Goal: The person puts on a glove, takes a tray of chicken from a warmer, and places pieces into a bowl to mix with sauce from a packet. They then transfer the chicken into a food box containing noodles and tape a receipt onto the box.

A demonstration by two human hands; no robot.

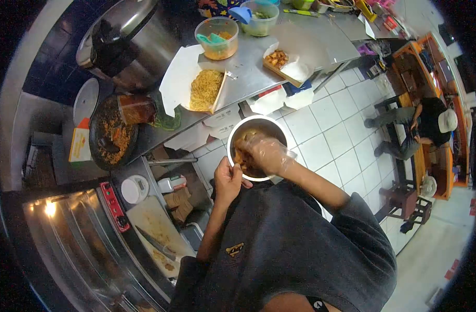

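The left hand [227, 182] is bare and closed on the near rim of a round metal bowl [237, 136], thumb over the edge, holding it up in front of the dark shirt. The right hand [266, 153] wears a clear plastic glove and is down inside the bowl, fingers bent over brownish food [243, 156]. I cannot tell whether they have hold of any of it. The bowl is held off the edge of the steel table [248, 73], above the white tiled floor [336, 140].

On the table just beyond the bowl lies an open paper box of yellow noodles [206, 91]. Further along is a second open box [285, 62] with fried pieces and something white. Behind them stand two clear plastic tubs [217, 39], and a big steel pot with a lid [128, 41] is off to the side. A dark pan [112, 136] of fried food sits near a cutting board with a knife [155, 242]. Well apart, another person in a white cap [430, 125] sits by a wooden bench.
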